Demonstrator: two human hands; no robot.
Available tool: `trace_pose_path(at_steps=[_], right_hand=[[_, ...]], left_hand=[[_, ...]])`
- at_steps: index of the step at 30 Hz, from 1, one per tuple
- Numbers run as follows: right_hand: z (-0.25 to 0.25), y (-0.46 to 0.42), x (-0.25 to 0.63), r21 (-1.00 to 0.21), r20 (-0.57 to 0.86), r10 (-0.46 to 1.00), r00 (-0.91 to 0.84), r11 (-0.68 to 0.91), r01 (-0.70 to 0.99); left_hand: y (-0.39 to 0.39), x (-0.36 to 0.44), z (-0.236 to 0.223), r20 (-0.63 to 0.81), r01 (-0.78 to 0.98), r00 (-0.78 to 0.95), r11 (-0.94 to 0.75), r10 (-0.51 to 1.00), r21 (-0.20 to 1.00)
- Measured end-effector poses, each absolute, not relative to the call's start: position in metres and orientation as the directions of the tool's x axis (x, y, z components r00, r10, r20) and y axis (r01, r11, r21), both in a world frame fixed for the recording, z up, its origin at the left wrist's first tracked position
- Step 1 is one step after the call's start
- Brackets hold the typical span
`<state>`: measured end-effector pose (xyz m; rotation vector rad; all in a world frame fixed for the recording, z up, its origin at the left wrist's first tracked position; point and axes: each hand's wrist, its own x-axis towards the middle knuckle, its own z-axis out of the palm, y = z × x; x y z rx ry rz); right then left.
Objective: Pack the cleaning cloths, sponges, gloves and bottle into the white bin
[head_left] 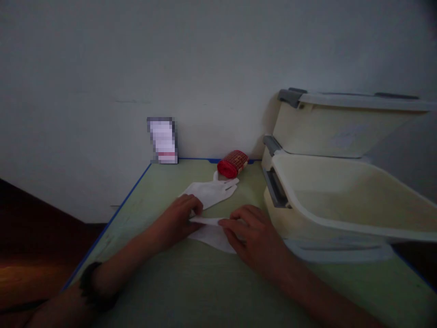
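A white glove (pixel 212 236) lies on the green table, its upper edge raised in a narrow fold and its right part hidden. My left hand (pixel 182 217) pinches the left end of that fold. At the other end, my right hand (pixel 247 230) grips it between thumb and fingers. Just beyond, a second white glove (pixel 208 192) rests flat, its fingers pointing right and its cuff partly behind my left hand. Touching or close to its fingertips is a rolled red bundle (pixel 232 164) with a gold pattern.
On the right stands a large cream storage box (pixel 307 221), its hinged lid (pixel 327 130) raised against the wall. A phone (pixel 164 141), blurred out, leans on the wall at the back left. Blue edging runs along the table (pixel 153 291).
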<state>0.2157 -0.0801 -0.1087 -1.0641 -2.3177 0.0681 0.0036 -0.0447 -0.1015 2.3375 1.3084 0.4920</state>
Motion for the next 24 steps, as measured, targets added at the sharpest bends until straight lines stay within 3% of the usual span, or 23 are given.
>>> trace_pose_path(at_steps=[9,15,21,24], right_hand=[[-0.110,-0.081,0.217,-0.306,0.402,0.796,-0.453,0.583,0.753],[-0.110,-0.076,0.220,-0.317,0.512,0.716,-0.473,0.670,0.671],[-0.108,-0.083,0.216,-0.239,0.312,0.749,-0.584,0.657,0.715],[-0.107,-0.082,0.216,-0.208,0.315,0.750,-0.582,0.653,0.729]], left_hand=[[-0.046,0.004,-0.098,0.117,0.684,0.587,-0.569,0.801,0.457],[-0.044,0.002,-0.097,0.079,0.697,0.570,-0.532,0.818,0.481],[-0.041,-0.004,-0.109,0.118,0.661,0.602,-0.576,0.790,0.481],[-0.042,-0.005,-0.108,0.152,0.609,0.642,-0.620,0.752,0.495]])
